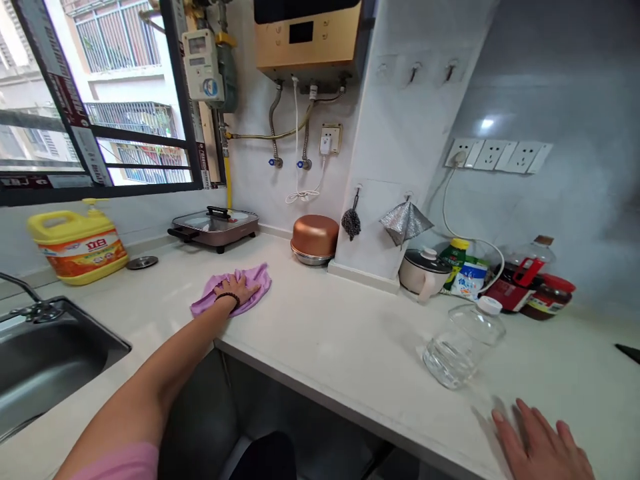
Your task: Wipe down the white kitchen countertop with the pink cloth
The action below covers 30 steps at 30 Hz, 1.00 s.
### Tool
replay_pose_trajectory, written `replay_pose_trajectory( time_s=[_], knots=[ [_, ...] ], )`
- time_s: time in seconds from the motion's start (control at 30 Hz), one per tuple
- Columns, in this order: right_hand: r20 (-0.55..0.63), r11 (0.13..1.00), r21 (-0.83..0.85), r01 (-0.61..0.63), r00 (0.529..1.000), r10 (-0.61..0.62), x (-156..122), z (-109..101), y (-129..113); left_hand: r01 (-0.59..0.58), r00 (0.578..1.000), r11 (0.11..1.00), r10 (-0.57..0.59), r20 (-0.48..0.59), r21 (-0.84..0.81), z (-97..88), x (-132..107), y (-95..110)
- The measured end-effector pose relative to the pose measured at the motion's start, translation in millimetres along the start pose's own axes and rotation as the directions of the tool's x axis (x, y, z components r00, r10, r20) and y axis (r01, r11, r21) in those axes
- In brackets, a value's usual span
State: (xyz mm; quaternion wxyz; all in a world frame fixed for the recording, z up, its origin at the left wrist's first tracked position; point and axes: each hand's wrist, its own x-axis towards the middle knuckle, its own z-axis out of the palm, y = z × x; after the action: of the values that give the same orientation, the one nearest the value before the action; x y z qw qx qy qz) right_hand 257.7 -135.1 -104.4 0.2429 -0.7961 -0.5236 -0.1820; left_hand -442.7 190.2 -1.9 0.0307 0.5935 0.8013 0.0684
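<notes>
My left hand point(239, 289) lies flat with its fingers spread on a crumpled purple cloth point(260, 280), pressing it against the pale countertop point(320, 327). A dark bead bracelet point(229, 297) circles that wrist. At the lower right, my right hand point(543, 443) rests near the counter's front edge, fingers apart and holding nothing. Closest to it is a clear plastic bottle point(463, 343) with a white cap, standing or leaning on the counter; a little clear liquid seems to be in its bottom.
A steel sink point(50, 360) and yellow detergent jug point(83, 247) are at left. Behind the cloth stand an electric pan point(215, 227) and a copper-coloured bowl point(315, 237). A small pot point(424, 273) and several jars, including a red-lidded jar point(547, 297), line the right wall.
</notes>
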Motion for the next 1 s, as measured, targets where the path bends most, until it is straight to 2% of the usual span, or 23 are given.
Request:
replay_pose_trajectory(
  time_s=[0.07, 0.17, 0.23, 0.27, 0.3, 0.37, 0.47, 0.53, 0.57, 0.6, 0.63, 0.67, 0.7, 0.77, 0.83, 0.93, 1.0],
  knots=[
    [0.014, 0.999, -0.007, -0.052, 0.999, 0.052, -3, -4, -11, -0.045, 0.999, 0.999, 0.044, 0.030, 0.026, -0.1, -24, 20],
    [0.041, 0.998, 0.008, -0.055, 0.998, 0.055, -6, -10, -23, -0.201, 0.978, 0.978, 0.197, 0.068, 0.054, 4.6, -63, 64],
    [0.037, 0.998, 0.014, -0.055, 0.998, 0.054, -7, -12, -28, -0.353, 0.934, 0.934, 0.348, 0.082, 0.057, 12.5, -90, 102],
    [0.029, 0.998, 0.013, -0.053, 0.998, 0.053, -8, -13, -29, -0.440, 0.896, 0.897, 0.435, 0.087, 0.049, 17.8, -104, 123],
    [0.022, 0.999, 0.009, -0.053, 0.998, 0.053, -8, -13, -30, -0.529, 0.847, 0.848, 0.524, 0.091, 0.034, 23.6, -117, 145],
    [0.020, 0.998, 0.001, -0.057, 0.998, 0.057, -8, -13, -32, -0.699, 0.711, 0.715, 0.696, 0.098, -0.016, 35.7, -142, 190],
    [0.038, 0.998, -0.009, -0.066, 0.997, 0.066, -7, -11, -32, -0.886, 0.446, 0.453, 0.891, 0.085, -0.099, 51.2, -170, 259],
    [0.040, 0.998, -0.011, -0.065, 0.997, 0.066, -7, -10, -32, -0.950, 0.269, 0.277, 0.960, 0.075, -0.141, 57.4, -179, 301],
    [0.035, 0.998, -0.010, -0.068, 0.997, 0.068, -8, -10, -32, -0.965, 0.199, 0.208, 0.977, 0.074, -0.157, 59.1, -180, 321],
    [0.029, 0.997, -0.009, -0.073, 0.997, 0.073, -8, -10, -32, -0.972, 0.149, 0.160, 0.986, 0.075, -0.171, 59.9, -178, 338],
    [0.026, 0.997, -0.009, -0.077, 0.997, 0.077, -8, -11, -32, -0.974, 0.123, 0.135, 0.989, 0.078, -0.181, 59.9, -175, 354],
    [0.025, 0.997, -0.009, -0.079, 0.997, 0.079, -9, -11, -32, -0.973, 0.120, 0.133, 0.989, 0.082, -0.188, 59.3, -170, 367],
    [0.025, 0.997, -0.009, -0.080, 0.996, 0.080, -9, -13, -32, -0.970, 0.136, 0.150, 0.987, 0.087, -0.191, 58.5, -164, 378],
    [0.030, 0.996, -0.009, -0.083, 0.996, 0.083, -10, -15, -33, -0.960, 0.197, 0.213, 0.975, 0.102, -0.184, 56.6, -152, 393],
    [0.040, 0.996, -0.006, -0.090, 0.995, 0.091, -10, -18, -33, -0.948, 0.249, 0.265, 0.962, 0.111, -0.173, 55.7, -140, 398],
    [0.049, 0.995, 0.001, -0.103, 0.993, 0.103, -10, -22, -34, -0.934, 0.304, 0.319, 0.946, 0.112, -0.158, 55.4, -122, 387],
    [0.049, 0.994, 0.007, -0.108, 0.993, 0.108, -10, -24, -33, -0.915, 0.370, 0.382, 0.923, 0.109, -0.130, 53.6, -107, 368]
  ],
)
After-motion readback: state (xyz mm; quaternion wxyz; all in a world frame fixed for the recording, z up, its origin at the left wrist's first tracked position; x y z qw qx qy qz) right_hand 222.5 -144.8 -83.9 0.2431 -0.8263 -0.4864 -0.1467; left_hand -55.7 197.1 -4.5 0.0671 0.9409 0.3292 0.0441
